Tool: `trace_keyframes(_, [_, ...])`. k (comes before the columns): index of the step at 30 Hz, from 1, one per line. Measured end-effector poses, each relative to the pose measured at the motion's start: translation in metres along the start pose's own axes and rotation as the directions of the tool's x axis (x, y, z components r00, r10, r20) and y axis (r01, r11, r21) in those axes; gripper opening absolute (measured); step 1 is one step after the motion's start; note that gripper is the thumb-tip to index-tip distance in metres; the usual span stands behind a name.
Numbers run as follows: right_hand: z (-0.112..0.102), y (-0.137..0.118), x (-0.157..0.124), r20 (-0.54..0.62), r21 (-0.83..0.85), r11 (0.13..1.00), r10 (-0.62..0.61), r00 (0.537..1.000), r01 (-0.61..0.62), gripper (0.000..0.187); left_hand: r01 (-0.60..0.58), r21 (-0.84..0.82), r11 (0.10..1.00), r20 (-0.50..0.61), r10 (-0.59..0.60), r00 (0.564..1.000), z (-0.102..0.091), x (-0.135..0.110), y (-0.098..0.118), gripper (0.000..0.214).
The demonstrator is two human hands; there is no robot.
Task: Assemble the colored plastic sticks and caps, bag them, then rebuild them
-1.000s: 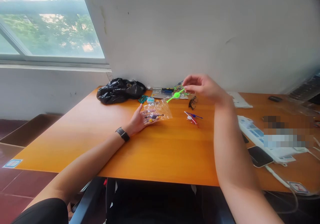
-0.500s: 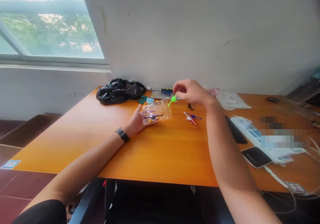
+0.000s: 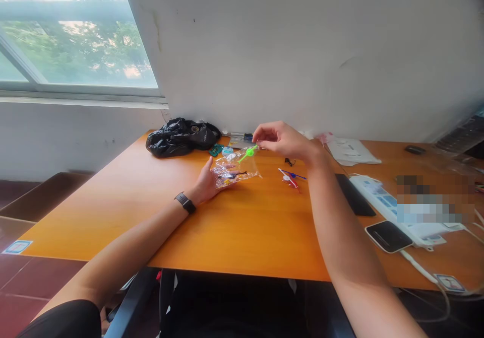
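Observation:
My left hand point(image 3: 207, 181) holds a clear plastic bag point(image 3: 251, 171) from its left side, palm behind it and thumb up. Inside the bag lie a dark thin piece point(image 3: 234, 175) and a small yellow one point(image 3: 227, 181). Between the fingertips of my right hand point(image 3: 274, 139) is one end of a bright green plastic piece point(image 3: 250, 152) with a round middle and thin arms. It slants down over the bag's upper edge; whether it is inside the opening I cannot tell. Similar blue point(image 3: 295, 175), white point(image 3: 286, 178) and red point(image 3: 294, 183) pieces lie together on the table to the right.
A black plastic bag point(image 3: 177, 139) lies at the back left, near a green circuit board point(image 3: 216, 149) and a small round container point(image 3: 227, 151). On the right are a phone point(image 3: 388, 237), a dark flat device point(image 3: 355, 197), a white power strip point(image 3: 378, 202) and cables.
My right hand has moved left and slightly down with the green piece, bringing it over the clear bag. My left hand has stayed nearly still, and the bag's top lies lower.

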State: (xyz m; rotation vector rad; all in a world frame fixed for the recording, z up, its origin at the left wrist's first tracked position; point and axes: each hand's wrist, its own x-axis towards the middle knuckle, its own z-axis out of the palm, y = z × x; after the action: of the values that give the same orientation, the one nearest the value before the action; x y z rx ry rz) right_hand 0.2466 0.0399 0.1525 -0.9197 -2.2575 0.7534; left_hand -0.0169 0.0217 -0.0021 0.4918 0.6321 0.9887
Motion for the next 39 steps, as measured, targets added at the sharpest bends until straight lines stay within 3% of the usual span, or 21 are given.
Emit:
trace_keyframes(6, [0.014,0.014,0.010,0.042,0.109,0.994,-0.014,0.999,0.010,0.015,-0.018,-0.018,1.000,-0.006,0.018,1.000,0.000,0.000,0.000,0.068])
trace_keyframes(11, [0.038,0.034,0.022,0.051,0.225,0.973,0.049,0.997,-0.059,0.020,-0.032,-0.026,0.999,-0.020,0.031,0.999,0.005,-0.004,0.000,0.071])
trace_keyframes(22, [0.075,0.050,0.034,0.160,0.250,0.961,0.082,0.984,-0.121,0.048,-0.083,-0.060,0.995,-0.014,0.083,0.996,0.008,-0.007,0.003,0.072])
trace_keyframes(27, [0.072,0.046,0.033,0.130,0.124,0.991,0.036,0.991,-0.052,0.066,-0.090,-0.047,0.995,-0.034,0.089,0.995,0.007,-0.007,0.003,0.065])
trace_keyframes(32, [0.056,0.048,0.028,0.099,-0.030,0.999,-0.041,0.994,0.044,0.066,-0.094,-0.017,0.995,-0.069,0.093,0.993,0.009,-0.008,0.003,0.061])
trace_keyframes(36, [0.049,0.054,0.027,0.116,-0.041,0.999,0.005,0.993,-0.001,0.067,-0.113,-0.001,0.994,-0.077,0.112,0.991,0.011,-0.011,0.003,0.061])
trace_keyframes(39, [0.047,0.058,0.027,0.102,-0.002,1.000,0.030,0.994,-0.030,0.057,-0.117,-0.004,0.993,-0.081,0.116,0.990,0.012,-0.012,0.004,0.059])
